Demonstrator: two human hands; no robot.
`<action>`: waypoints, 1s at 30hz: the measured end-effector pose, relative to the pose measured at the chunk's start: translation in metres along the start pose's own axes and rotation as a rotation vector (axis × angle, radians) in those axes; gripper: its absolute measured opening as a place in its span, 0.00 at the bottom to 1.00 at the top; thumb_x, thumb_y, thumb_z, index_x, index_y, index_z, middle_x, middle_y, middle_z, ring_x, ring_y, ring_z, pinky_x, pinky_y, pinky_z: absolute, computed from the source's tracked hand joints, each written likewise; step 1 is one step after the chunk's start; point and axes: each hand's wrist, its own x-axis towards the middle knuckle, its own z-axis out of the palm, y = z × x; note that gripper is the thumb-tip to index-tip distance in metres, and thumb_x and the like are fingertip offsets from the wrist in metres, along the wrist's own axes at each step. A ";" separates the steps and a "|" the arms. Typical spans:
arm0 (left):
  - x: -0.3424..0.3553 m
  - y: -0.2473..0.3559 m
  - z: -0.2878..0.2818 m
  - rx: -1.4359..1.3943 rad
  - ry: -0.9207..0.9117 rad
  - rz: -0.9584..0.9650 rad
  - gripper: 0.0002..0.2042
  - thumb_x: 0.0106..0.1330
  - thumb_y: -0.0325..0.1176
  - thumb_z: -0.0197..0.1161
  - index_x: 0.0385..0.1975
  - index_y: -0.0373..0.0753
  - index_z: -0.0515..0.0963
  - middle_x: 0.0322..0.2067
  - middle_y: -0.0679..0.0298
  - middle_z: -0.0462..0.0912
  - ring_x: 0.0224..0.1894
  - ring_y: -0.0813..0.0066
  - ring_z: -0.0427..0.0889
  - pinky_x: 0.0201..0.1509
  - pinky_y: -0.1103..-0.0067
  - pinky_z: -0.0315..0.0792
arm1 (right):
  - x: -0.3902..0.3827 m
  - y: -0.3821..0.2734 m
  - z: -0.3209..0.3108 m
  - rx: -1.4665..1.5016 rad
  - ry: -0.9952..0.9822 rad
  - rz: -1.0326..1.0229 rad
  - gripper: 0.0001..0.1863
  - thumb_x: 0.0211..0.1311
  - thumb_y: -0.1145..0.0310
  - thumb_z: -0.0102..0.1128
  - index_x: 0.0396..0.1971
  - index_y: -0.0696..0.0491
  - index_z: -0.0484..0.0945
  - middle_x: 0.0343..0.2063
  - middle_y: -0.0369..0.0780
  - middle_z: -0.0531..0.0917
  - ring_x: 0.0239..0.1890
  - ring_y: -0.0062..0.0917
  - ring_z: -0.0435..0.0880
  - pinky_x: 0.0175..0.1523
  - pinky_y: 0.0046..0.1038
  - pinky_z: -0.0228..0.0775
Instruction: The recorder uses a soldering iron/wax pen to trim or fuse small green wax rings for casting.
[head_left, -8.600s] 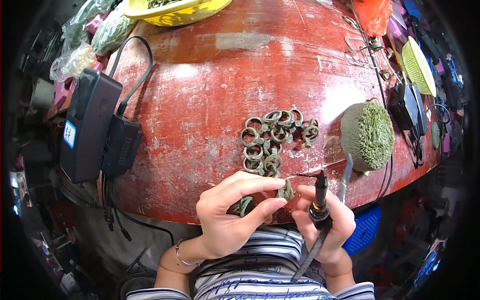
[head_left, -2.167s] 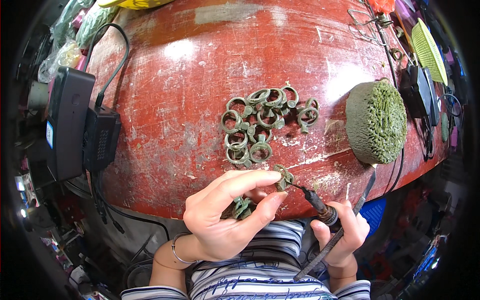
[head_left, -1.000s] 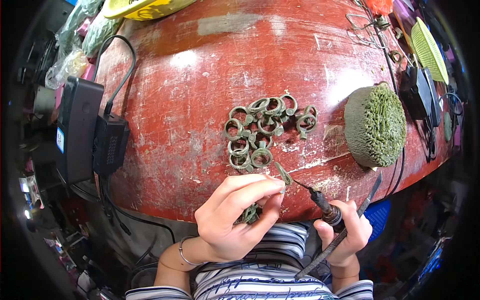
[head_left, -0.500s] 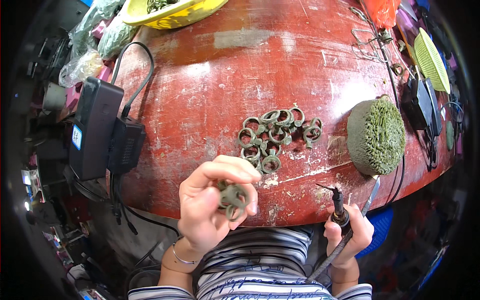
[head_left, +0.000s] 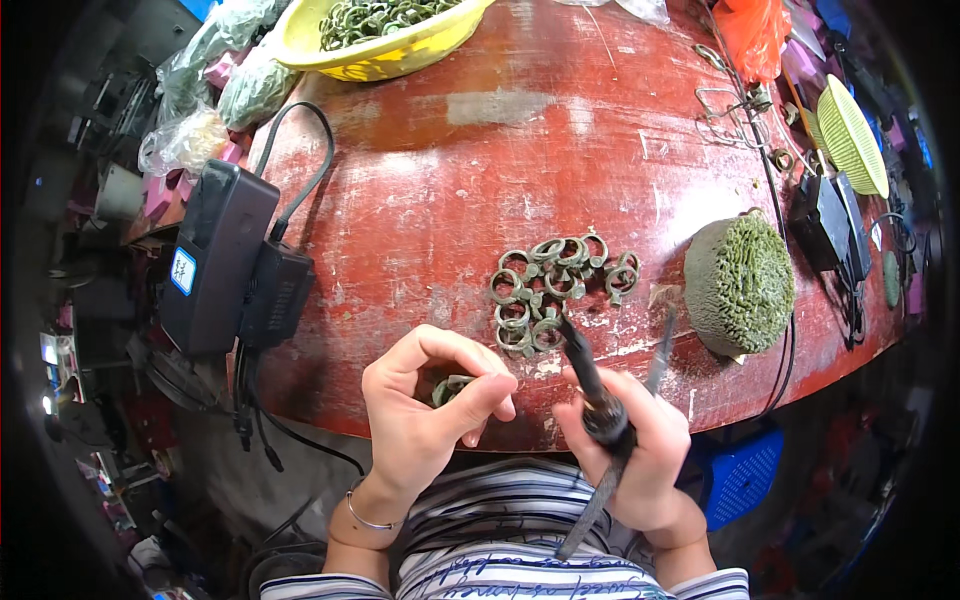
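Observation:
My left hand [head_left: 420, 415] is closed around a few dull green rings [head_left: 449, 389], mostly hidden behind its curled fingers and thumb. In my right hand [head_left: 645, 460] is a black pen-shaped tool like a soldering iron [head_left: 603, 415], its dark tip pointing up toward the table. A slim metal tool [head_left: 590, 515], flat at its far end, runs through the same hand. Beyond both hands, several similar green rings [head_left: 512, 318] lie in a loose cluster on the red table [head_left: 420, 220]. A round green block [head_left: 712, 290] with a rough, grooved face stands to the right.
A yellow basin [head_left: 400, 65] full of small green pieces stands far left. Black power adapters [head_left: 222, 262] with cables sit on the left, and another black adapter [head_left: 832, 222] on the right. A pale green basket [head_left: 852, 135] and an orange bag [head_left: 752, 40] lie far right.
My right hand has moved left, bringing the black tool and the metal tool nearer my left hand. My left fingers have closed further over the rings. The view has shifted slightly.

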 end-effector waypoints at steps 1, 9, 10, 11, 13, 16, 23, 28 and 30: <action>-0.002 0.001 -0.001 0.048 0.027 -0.051 0.06 0.53 0.20 0.64 0.28 0.31 0.73 0.30 0.55 0.77 0.21 0.83 0.76 0.15 0.91 0.66 | 0.006 0.000 0.004 0.013 -0.031 0.034 0.20 0.44 0.75 0.67 0.40 0.57 0.74 0.21 0.42 0.76 0.20 0.30 0.77 0.25 0.25 0.67; -0.006 -0.003 -0.009 0.022 -0.044 0.011 0.06 0.51 0.18 0.65 0.27 0.31 0.76 0.28 0.61 0.76 0.20 0.85 0.74 0.17 0.90 0.65 | 0.015 -0.001 0.008 -0.084 -0.065 0.196 0.13 0.46 0.73 0.65 0.33 0.57 0.74 0.16 0.44 0.76 0.19 0.36 0.77 0.26 0.29 0.67; -0.005 -0.003 -0.009 -0.026 -0.046 -0.005 0.06 0.51 0.19 0.65 0.27 0.31 0.76 0.28 0.61 0.75 0.20 0.86 0.73 0.18 0.90 0.65 | 0.014 0.000 0.007 -0.109 -0.063 0.198 0.12 0.46 0.73 0.65 0.32 0.57 0.74 0.16 0.44 0.76 0.19 0.36 0.77 0.26 0.29 0.67; -0.004 -0.003 -0.007 -0.034 -0.048 -0.009 0.06 0.51 0.19 0.65 0.27 0.31 0.76 0.28 0.61 0.75 0.20 0.86 0.73 0.18 0.90 0.65 | 0.013 0.001 0.007 -0.128 -0.074 0.192 0.10 0.46 0.74 0.65 0.30 0.57 0.75 0.17 0.44 0.76 0.19 0.36 0.77 0.26 0.29 0.67; -0.004 -0.002 -0.004 0.128 -0.019 -0.087 0.08 0.51 0.20 0.66 0.31 0.32 0.77 0.29 0.63 0.75 0.21 0.87 0.73 0.19 0.90 0.65 | 0.014 -0.001 0.005 -0.123 -0.079 0.189 0.10 0.46 0.74 0.65 0.30 0.57 0.75 0.17 0.44 0.76 0.19 0.34 0.77 0.26 0.28 0.67; -0.005 -0.001 0.003 0.327 -0.056 -0.050 0.11 0.51 0.21 0.66 0.35 0.33 0.78 0.29 0.65 0.76 0.21 0.88 0.73 0.20 0.91 0.65 | 0.010 -0.005 -0.001 -0.007 -0.081 0.214 0.10 0.47 0.75 0.65 0.31 0.58 0.75 0.18 0.41 0.77 0.19 0.26 0.77 0.26 0.24 0.67; -0.001 -0.002 0.010 0.241 -0.168 -0.081 0.08 0.54 0.18 0.60 0.34 0.27 0.77 0.29 0.58 0.76 0.22 0.80 0.76 0.15 0.89 0.66 | -0.004 -0.007 -0.010 0.281 -0.093 0.296 0.10 0.47 0.78 0.64 0.32 0.59 0.76 0.23 0.38 0.80 0.24 0.15 0.77 0.30 0.17 0.69; -0.003 -0.010 0.012 0.252 -0.179 -0.038 0.08 0.53 0.17 0.60 0.34 0.27 0.76 0.30 0.56 0.77 0.23 0.80 0.77 0.15 0.89 0.67 | -0.010 0.000 -0.011 0.252 -0.089 0.272 0.11 0.48 0.78 0.64 0.33 0.59 0.76 0.23 0.39 0.80 0.25 0.17 0.79 0.30 0.18 0.70; -0.003 -0.011 0.014 0.289 -0.141 0.003 0.08 0.53 0.17 0.60 0.34 0.27 0.76 0.31 0.55 0.77 0.23 0.80 0.78 0.16 0.89 0.67 | -0.013 0.004 -0.009 0.154 -0.018 0.185 0.14 0.46 0.78 0.66 0.35 0.59 0.76 0.21 0.39 0.79 0.22 0.20 0.79 0.27 0.19 0.69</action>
